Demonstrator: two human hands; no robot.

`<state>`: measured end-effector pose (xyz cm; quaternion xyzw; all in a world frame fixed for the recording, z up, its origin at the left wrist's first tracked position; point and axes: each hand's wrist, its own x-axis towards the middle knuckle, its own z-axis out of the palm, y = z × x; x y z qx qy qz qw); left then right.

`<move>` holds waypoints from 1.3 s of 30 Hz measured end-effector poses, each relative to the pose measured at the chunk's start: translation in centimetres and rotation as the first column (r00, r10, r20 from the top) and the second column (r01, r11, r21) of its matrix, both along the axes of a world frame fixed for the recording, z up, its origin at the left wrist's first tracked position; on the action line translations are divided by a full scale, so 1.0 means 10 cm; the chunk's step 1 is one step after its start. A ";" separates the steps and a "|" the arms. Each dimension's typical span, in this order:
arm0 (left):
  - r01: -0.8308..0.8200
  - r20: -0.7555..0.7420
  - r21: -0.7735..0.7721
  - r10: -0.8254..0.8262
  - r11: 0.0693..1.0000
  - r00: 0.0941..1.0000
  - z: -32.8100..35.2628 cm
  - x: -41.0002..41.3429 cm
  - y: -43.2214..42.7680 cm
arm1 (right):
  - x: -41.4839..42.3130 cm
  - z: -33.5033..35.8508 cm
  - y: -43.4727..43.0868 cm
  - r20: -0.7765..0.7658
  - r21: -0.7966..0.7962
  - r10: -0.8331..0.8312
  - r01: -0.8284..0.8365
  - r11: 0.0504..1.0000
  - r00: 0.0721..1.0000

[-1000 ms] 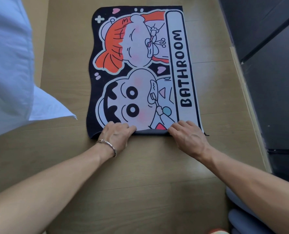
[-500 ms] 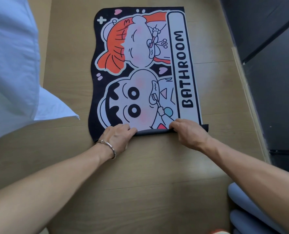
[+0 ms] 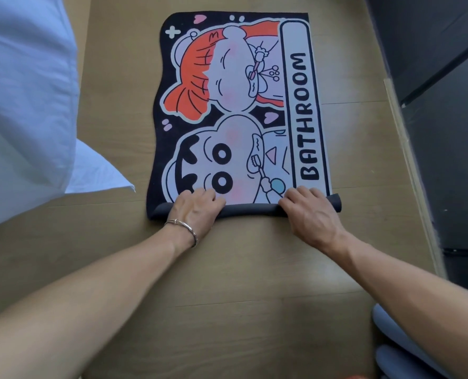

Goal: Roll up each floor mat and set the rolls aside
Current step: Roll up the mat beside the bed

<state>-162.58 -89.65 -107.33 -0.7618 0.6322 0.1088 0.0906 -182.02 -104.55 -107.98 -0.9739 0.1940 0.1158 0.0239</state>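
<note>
A cartoon floor mat with a black border and the word BATHROOM lies flat on the wooden floor. Its near edge is turned over into a thin dark roll that shows the mat's underside. My left hand, with a bracelet on the wrist, grips the roll toward its left end, fingers curled over the top. My right hand grips the roll near its right end in the same way.
White bedding hangs over the floor on the left. Dark furniture with a pale skirting strip runs along the right. Blue-grey rolled shapes lie at the bottom right corner.
The near edge of the mat has been turned over and rolled a little farther away from me. Both hands have moved forward with it, and the dark roll is now thicker.
</note>
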 end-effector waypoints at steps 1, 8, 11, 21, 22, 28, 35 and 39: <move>0.047 0.035 -0.033 -0.046 0.998 0.998 0.00 0.00 0.03 | -0.02 0.01 0.05 0.015 -0.040 0.009 -0.009 0.999 1.000; 0.047 0.142 -0.079 -0.035 0.996 0.989 -0.10 -0.12 0.26 | -0.07 -0.05 0.12 -0.035 -0.052 -0.060 0.058 0.997 0.998; 0.007 0.116 -0.134 0.008 0.991 0.993 -0.15 -0.06 0.21 | -0.04 -0.06 0.11 -0.036 -0.038 -0.078 0.076 0.996 0.996; -0.132 -0.052 0.087 0.137 0.987 0.989 -0.02 0.26 0.00 | 0.05 0.10 -0.19 -0.041 0.184 -0.103 0.109 0.977 0.994; -0.128 -0.092 0.119 0.139 0.985 0.986 0.01 0.30 0.00 | 0.05 0.13 -0.22 -0.067 0.205 -0.102 0.114 0.972 0.993; -0.123 -0.188 0.159 0.152 0.980 0.970 0.00 0.33 0.04 | -0.01 0.16 -0.24 -0.150 0.297 -0.141 0.180 0.938 0.979; -0.001 -0.040 0.022 0.002 1.000 0.999 -0.06 0.20 0.12 | -0.10 -0.02 -0.12 0.052 0.032 -0.067 0.066 0.997 0.996; 0.089 0.151 -0.014 -0.086 0.996 0.985 -0.10 0.11 0.21 | -0.15 -0.03 -0.02 0.066 -0.026 -0.038 0.040 0.999 0.997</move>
